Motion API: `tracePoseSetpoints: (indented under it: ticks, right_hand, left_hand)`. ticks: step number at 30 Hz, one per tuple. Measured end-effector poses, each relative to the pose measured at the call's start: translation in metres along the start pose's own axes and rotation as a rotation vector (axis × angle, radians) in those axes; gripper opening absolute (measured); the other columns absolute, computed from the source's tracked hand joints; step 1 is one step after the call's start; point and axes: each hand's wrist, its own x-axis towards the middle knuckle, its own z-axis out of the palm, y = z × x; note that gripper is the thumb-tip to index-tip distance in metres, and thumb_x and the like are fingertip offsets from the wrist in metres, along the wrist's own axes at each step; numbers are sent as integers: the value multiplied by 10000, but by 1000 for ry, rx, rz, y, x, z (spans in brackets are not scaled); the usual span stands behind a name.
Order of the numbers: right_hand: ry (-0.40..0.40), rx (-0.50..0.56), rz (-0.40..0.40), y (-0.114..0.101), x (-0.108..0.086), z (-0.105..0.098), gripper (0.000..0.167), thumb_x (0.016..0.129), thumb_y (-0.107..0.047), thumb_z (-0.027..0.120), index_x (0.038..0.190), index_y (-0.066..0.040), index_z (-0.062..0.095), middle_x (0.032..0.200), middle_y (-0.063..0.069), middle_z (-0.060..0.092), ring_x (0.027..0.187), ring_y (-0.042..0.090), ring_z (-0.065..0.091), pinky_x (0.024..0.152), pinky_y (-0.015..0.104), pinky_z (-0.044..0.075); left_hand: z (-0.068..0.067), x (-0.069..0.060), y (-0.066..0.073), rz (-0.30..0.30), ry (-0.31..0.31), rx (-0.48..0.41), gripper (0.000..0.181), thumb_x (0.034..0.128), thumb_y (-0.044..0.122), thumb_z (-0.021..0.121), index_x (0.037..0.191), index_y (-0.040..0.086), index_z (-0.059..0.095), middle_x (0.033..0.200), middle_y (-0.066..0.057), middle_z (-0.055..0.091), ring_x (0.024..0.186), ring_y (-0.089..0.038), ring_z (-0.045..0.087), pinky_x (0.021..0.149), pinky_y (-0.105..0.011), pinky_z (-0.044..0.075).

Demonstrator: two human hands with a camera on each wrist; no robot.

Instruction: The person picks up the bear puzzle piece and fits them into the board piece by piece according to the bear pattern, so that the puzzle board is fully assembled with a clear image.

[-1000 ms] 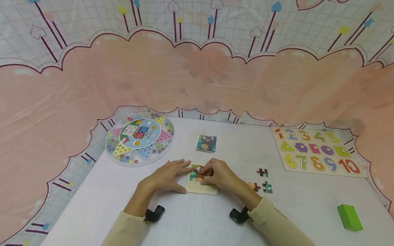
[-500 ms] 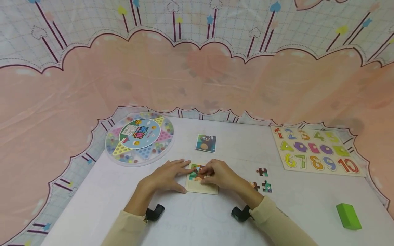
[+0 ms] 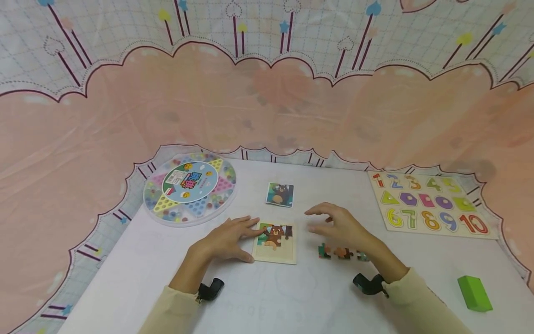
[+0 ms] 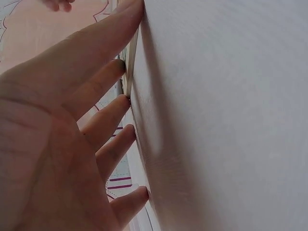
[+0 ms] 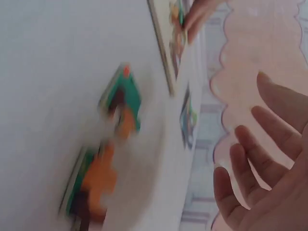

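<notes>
A small wooden puzzle board lies on the white table, with bear-picture jigsaw pieces across its upper part and bare wood below. My left hand rests at the board's left side with its fingers spread, the index fingertip over the pieces. In the left wrist view, the thumb and fingertips meet the board's edge. To the right of the board, my right hand hovers with loosely bent fingers and holds nothing. Beneath it lie loose jigsaw pieces, partly covered by the hand and wrist; two show blurred, one a green-and-orange jigsaw piece.
A bear picture card lies behind the board. At the back left is a round marble game board. A number and shape board lies at the back right, and a green block at the front right.
My right hand has let go of a dark jigsaw piece at the board's upper right and moved right, over the loose pieces. The left hand has stayed in place.
</notes>
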Motion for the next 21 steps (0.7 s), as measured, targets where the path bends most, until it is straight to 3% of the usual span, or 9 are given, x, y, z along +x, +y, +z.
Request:
tracePoseSetpoints:
  ticks: [5,11,14,18,21]
  right_hand:
    - [66,-18,-5,26,-22,-26,438,910,-200,769,1318,-86,656,1377,91,656,1316,341,577,1045,576,541]
    - [100,6,64,47,-47,-47,486,933,-259,747,1368,-84,618,1419,120,632,1348,342,534,1063,610,511]
    - [95,14,107,58,-56,-51,492,951,-271,725,1391,-87,602,1439,132,621,1352,347,513,1063,575,520]
    - [73,28,178,74,-64,-52,491,964,-295,706,1404,-108,594,1463,118,605,1371,349,500,1050,414,555]
    - [60,32,212,83,-67,-50,503,953,-309,719,1400,-115,597,1468,121,601,1373,369,521,1045,423,566]
  left_hand:
    - [1,-1,-1,-4,-1,-5,757,762,344,880,1450,246,581,1662,-17,379,1599,-317,231,1299,-638,120]
    - [2,0,-3,-3,8,-9,761,760,338,884,1453,261,578,1660,-15,386,1598,-310,237,1300,-634,125]
    - [2,0,-3,6,7,-7,762,763,340,881,1456,263,574,1660,-19,384,1597,-316,238,1297,-641,128]
    - [1,0,-3,18,5,-5,760,767,336,876,1458,242,574,1663,-29,377,1597,-328,234,1289,-657,127]
    - [1,0,-3,20,3,-7,754,769,332,874,1456,237,576,1665,-26,373,1597,-332,233,1287,-663,124]
